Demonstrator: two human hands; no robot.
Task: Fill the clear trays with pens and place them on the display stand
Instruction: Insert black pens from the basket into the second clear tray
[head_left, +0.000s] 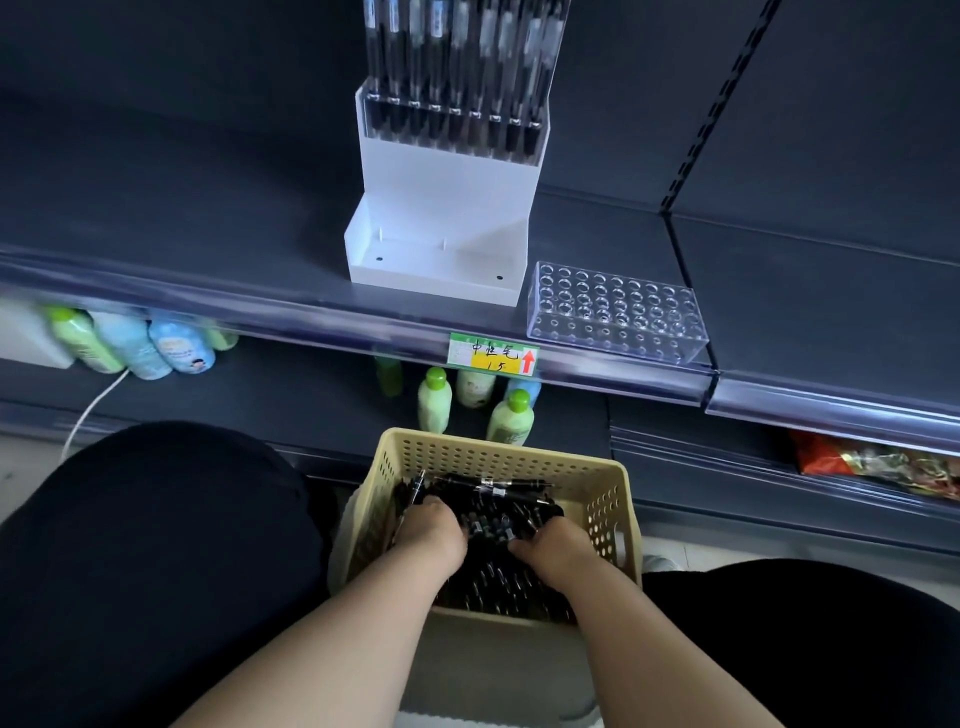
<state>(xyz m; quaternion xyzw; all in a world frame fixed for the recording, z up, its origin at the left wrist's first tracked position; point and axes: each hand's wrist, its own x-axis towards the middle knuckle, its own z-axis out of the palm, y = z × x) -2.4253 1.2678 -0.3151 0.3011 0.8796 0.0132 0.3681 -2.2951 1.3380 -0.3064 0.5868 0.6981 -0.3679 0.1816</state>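
1. Step in hand, by judgement: the person is gathering pens from the perforated beige basket, which is sitting between the knees at 6 o'clock in the view.
2. The left hand is reaching knuckles-up into the pile at the basket's 9 o'clock side, fingers curled down among the black barrels; whether a pen is actually being gripped cannot be told.
3. The right hand is mirroring it at the basket's 3 o'clock side, fingers likewise bent into the pile, its hold equally hidden.
4. Both forearms are entering from 6 o'clock and converging on the basket.
5. The empty clear tray, drilled with rows of holes, is lying on the dark shelf at 1 o'clock from the basket, just beside the white display stand at 12 o'clock.
6. The stand's upper tier is already holding a row of upright pens; its lower step is bare.
7. Advice: the pens are lying tangled, so aligning a small bundle tip-first before lifting should be easing insertion into the holes.
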